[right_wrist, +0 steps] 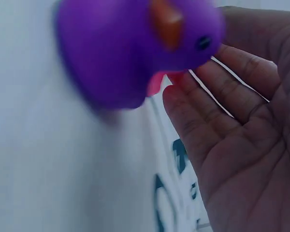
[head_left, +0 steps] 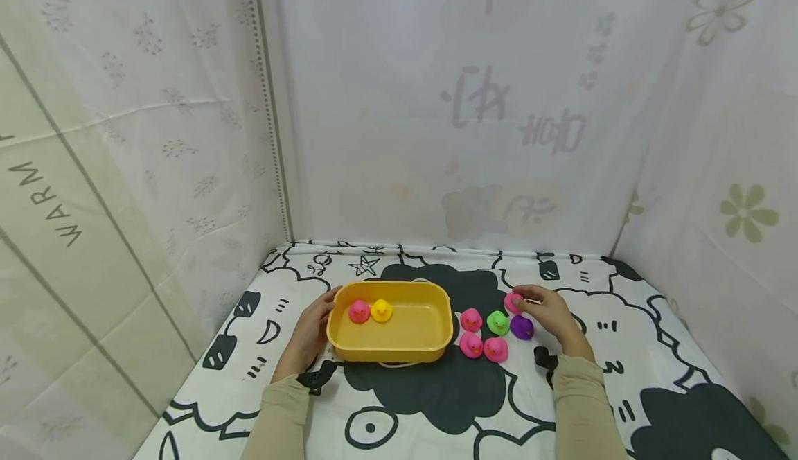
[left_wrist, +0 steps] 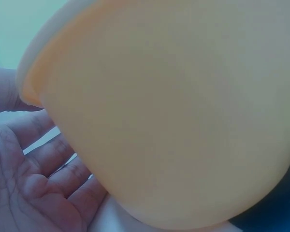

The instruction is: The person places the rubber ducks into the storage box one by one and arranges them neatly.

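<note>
At the left end of a yellow plastic tray (head_left: 393, 354), my left hand (head_left: 312, 328) rests with relaxed fingers against the outer wall; the tray hides the fingertips in the left wrist view. A pink duck (head_left: 359, 312) and a yellow duck (head_left: 382, 311) sit inside the tray. My right hand (head_left: 551, 314) pinches another pink rubber duck (head_left: 513, 303) at the back of a loose group. A purple duck (right_wrist: 106, 53) in front hides most of that pink duck and the thumb tip in the right wrist view.
Beside the purple duck stands a green duck (head_left: 498, 323). Several pink ducks, one of them a front pink duck (head_left: 496, 349), stand between it and the tray. A black-and-white patterned cloth (head_left: 436, 397) covers the table. Hanging curtains (head_left: 399, 113) enclose the back and sides.
</note>
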Demonstrator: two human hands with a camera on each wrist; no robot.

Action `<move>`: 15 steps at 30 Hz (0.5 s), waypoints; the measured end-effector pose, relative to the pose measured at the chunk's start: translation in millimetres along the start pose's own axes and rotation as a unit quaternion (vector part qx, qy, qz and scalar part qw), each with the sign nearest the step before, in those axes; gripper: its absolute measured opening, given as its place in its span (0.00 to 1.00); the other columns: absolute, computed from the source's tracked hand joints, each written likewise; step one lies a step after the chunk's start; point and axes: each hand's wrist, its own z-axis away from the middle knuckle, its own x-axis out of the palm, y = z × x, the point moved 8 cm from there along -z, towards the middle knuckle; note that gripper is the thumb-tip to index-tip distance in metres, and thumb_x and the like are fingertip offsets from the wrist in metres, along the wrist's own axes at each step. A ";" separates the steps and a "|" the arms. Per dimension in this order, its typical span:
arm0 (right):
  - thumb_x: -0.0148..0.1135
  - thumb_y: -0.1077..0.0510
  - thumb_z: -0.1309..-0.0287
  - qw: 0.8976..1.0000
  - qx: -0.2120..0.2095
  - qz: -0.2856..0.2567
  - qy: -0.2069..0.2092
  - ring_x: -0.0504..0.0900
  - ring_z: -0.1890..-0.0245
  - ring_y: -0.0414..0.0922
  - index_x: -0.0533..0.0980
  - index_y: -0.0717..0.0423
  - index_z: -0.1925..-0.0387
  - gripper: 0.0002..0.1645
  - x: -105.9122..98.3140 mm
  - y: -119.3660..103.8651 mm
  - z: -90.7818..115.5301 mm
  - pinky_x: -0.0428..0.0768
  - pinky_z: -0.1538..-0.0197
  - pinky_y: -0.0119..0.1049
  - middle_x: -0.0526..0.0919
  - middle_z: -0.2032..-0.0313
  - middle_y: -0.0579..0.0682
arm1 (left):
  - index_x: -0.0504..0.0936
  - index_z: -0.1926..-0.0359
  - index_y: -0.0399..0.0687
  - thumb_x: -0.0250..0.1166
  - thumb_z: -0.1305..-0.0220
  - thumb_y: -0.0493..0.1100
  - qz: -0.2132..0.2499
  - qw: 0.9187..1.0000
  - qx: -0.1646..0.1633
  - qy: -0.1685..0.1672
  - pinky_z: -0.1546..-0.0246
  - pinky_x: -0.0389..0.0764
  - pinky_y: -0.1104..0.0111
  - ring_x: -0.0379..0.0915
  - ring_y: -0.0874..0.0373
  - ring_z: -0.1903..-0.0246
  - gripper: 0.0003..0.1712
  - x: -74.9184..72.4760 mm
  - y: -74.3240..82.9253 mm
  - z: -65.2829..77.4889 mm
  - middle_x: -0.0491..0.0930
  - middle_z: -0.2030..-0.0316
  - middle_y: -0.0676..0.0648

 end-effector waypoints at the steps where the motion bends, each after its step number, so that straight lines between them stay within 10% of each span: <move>1: 0.68 0.48 0.36 1.000 0.004 -0.002 0.001 0.71 0.35 0.63 0.77 0.57 0.37 0.29 0.4 3.9 0.5 0.70 0.36 0.62 0.79 0.40 0.60 | 0.67 0.27 0.51 0.47 0.24 0.45 -0.002 1.000 0.000 -0.001 0.29 0.61 0.59 0.59 0.52 0.29 0.27 0.0 -0.1 0.2 0.61 0.27 0.49; 15: 0.70 0.49 0.39 0.999 -0.002 -0.048 0.011 0.68 0.32 0.63 0.77 0.53 0.38 0.29 0.7 21.8 1.6 0.62 0.32 0.65 0.78 0.39 0.60 | 0.68 0.28 0.53 0.48 0.24 0.46 -0.013 1.000 0.003 0.002 0.28 0.60 0.57 0.60 0.50 0.29 0.27 -0.3 0.4 -0.5 0.63 0.28 0.49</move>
